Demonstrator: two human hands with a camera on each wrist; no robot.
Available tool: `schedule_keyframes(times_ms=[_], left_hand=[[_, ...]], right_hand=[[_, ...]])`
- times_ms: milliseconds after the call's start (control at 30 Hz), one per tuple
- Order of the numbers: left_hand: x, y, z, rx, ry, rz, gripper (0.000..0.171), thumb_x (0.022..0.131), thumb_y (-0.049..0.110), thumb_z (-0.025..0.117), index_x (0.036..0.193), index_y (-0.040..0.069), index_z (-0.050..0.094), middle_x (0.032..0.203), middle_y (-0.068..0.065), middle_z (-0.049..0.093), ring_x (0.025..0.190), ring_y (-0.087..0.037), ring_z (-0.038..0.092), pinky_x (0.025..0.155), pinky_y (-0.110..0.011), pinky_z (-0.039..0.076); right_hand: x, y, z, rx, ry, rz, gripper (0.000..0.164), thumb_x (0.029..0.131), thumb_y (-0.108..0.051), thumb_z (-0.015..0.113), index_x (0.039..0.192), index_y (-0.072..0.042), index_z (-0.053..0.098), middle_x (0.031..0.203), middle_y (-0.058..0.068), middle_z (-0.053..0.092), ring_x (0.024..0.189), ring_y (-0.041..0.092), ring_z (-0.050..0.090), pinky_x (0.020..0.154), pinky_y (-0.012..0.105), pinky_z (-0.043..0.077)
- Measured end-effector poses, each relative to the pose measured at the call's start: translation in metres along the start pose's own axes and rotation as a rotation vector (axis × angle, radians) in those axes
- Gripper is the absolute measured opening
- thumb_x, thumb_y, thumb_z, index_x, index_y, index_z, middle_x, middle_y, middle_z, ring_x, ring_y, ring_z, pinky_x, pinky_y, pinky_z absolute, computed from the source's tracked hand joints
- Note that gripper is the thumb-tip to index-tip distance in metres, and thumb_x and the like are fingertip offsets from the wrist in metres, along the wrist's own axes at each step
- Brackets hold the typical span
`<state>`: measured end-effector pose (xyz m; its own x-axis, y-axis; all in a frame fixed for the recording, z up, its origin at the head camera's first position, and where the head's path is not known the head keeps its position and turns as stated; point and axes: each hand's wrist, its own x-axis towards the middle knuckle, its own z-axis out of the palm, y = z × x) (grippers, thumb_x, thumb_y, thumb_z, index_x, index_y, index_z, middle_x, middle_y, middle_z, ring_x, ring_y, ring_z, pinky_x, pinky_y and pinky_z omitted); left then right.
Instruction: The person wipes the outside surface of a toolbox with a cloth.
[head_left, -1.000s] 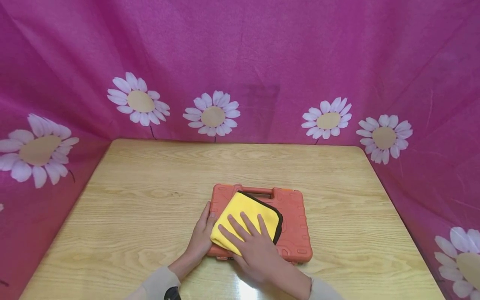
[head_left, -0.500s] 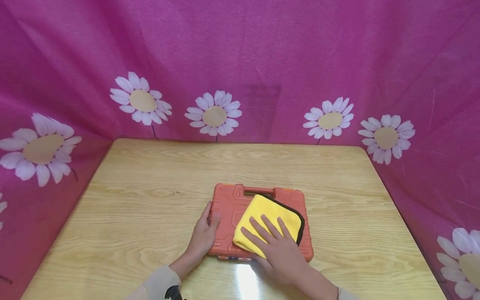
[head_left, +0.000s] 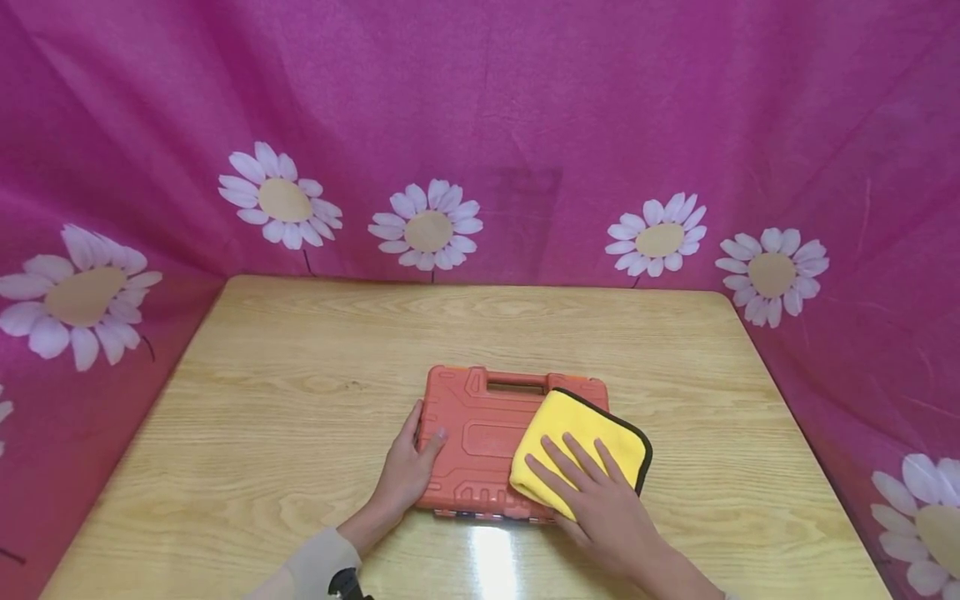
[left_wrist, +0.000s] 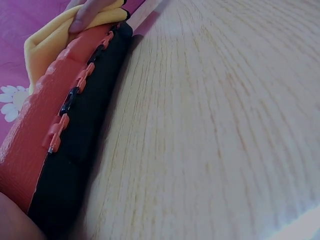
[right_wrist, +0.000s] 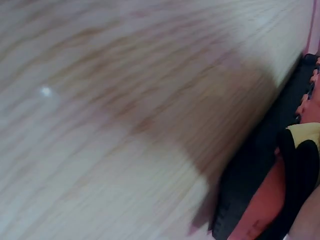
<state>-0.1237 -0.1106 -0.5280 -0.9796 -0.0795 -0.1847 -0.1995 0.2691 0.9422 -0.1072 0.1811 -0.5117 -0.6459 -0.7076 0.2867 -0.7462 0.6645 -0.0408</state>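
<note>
A red-orange plastic tool case point(head_left: 472, 454) with a black lower half point(left_wrist: 75, 155) lies closed on the table, its handle on the far side. At its left edge my left hand point(head_left: 405, 471) grips it, thumb on the lid and fingers along the side. My right hand point(head_left: 611, 512) presses flat, fingers spread, on a folded yellow cloth point(head_left: 566, 412) with black edging. The cloth covers the right part of the lid and reaches past the right edge. Latches point(left_wrist: 70, 100) show along the near side in the left wrist view.
The wooden table point(head_left: 315, 350) extends around the case on all sides. A magenta curtain point(head_left: 525, 100) with large white daisies hangs behind the table and along its left and right sides. Light reflects off the table point(head_left: 493, 558) in front of the case.
My right hand has slid the yellow cloth rightward across the lid, from the left part to the right edge, uncovering the left and middle. My left hand has stayed at the case's left edge.
</note>
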Motion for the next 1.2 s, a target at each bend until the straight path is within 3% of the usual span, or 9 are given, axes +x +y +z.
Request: schedule_keyframes(times_ms=[200, 333, 433, 567, 633, 700, 833, 1200], left_hand=[[0.001, 0.000, -0.001, -0.015, -0.008, -0.005, 0.071, 0.106, 0.029, 0.051, 0.159, 0.002, 0.013, 0.160, -0.024, 0.023, 0.146, -0.041, 0.022, 0.117, -0.054, 0.018], [0.002, 0.000, -0.001, -0.020, -0.016, 0.004, 0.070, 0.106, 0.030, 0.049, 0.160, 0.003, 0.012, 0.160, -0.023, 0.022, 0.146, -0.041, 0.023, 0.117, -0.055, 0.018], [0.003, 0.000, -0.001, -0.020, -0.015, 0.010, 0.070, 0.106, 0.030, 0.048, 0.160, 0.003, 0.012, 0.161, -0.023, 0.022, 0.146, -0.041, 0.022, 0.117, -0.055, 0.018], [0.004, 0.000, 0.000, -0.031, -0.021, 0.012, 0.069, 0.107, 0.030, 0.048, 0.160, 0.004, 0.012, 0.161, -0.023, 0.021, 0.145, -0.041, 0.023, 0.116, -0.056, 0.018], [0.005, -0.001, 0.000, -0.033, -0.026, 0.015, 0.069, 0.107, 0.030, 0.047, 0.160, 0.004, 0.012, 0.161, -0.023, 0.022, 0.145, -0.042, 0.023, 0.116, -0.057, 0.018], [0.005, -0.002, 0.001, -0.035, -0.030, 0.016, 0.069, 0.107, 0.031, 0.047, 0.160, 0.004, 0.012, 0.161, -0.023, 0.021, 0.145, -0.042, 0.023, 0.116, -0.057, 0.018], [0.005, -0.002, 0.001, -0.029, -0.023, 0.026, 0.070, 0.106, 0.032, 0.048, 0.160, 0.003, 0.013, 0.161, -0.023, 0.022, 0.146, -0.042, 0.021, 0.116, -0.057, 0.017], [0.001, -0.002, -0.001, -0.021, -0.018, 0.010, 0.070, 0.106, 0.032, 0.048, 0.159, 0.003, 0.013, 0.161, -0.024, 0.021, 0.146, -0.042, 0.020, 0.116, -0.058, 0.018]], right_hand=[[-0.005, 0.005, -0.001, 0.039, 0.043, 0.000, 0.057, 0.108, -0.050, 0.020, 0.156, -0.024, 0.036, 0.158, 0.006, 0.038, 0.143, 0.035, 0.033, 0.114, 0.057, 0.018], [-0.001, 0.007, -0.009, 0.138, 0.031, 0.042, 0.056, 0.108, -0.048, 0.023, 0.155, -0.020, 0.039, 0.154, 0.005, 0.043, 0.141, 0.033, 0.037, 0.117, 0.052, 0.016], [0.008, 0.009, -0.020, 0.251, -0.002, 0.122, 0.049, 0.108, -0.036, 0.042, 0.154, -0.018, 0.040, 0.152, 0.002, 0.046, 0.140, 0.030, 0.040, 0.117, 0.051, 0.019], [0.028, 0.016, -0.035, 0.386, -0.006, 0.237, 0.055, 0.101, -0.014, 0.060, 0.152, -0.015, 0.042, 0.148, 0.004, 0.050, 0.137, 0.028, 0.044, 0.111, 0.054, 0.032], [0.040, 0.019, -0.042, 0.451, 0.004, 0.280, 0.049, 0.102, -0.013, 0.059, 0.149, -0.013, 0.046, 0.137, 0.004, 0.058, 0.125, 0.023, 0.054, 0.104, 0.049, 0.042], [0.053, 0.023, -0.049, 0.527, 0.010, 0.308, 0.039, 0.104, -0.015, 0.055, 0.143, -0.013, 0.051, 0.113, 0.003, 0.065, 0.100, 0.016, 0.063, 0.089, 0.041, 0.052], [0.080, 0.027, -0.059, 0.657, 0.003, 0.323, 0.024, 0.106, -0.021, 0.051, 0.130, -0.015, 0.054, 0.078, -0.004, 0.050, 0.059, 0.009, 0.050, 0.061, 0.029, 0.048], [0.139, 0.031, -0.044, 0.666, -0.081, 0.325, 0.042, 0.108, -0.027, 0.046, 0.147, -0.010, 0.045, 0.076, -0.001, 0.052, 0.057, 0.011, 0.051, 0.058, 0.032, 0.048]])
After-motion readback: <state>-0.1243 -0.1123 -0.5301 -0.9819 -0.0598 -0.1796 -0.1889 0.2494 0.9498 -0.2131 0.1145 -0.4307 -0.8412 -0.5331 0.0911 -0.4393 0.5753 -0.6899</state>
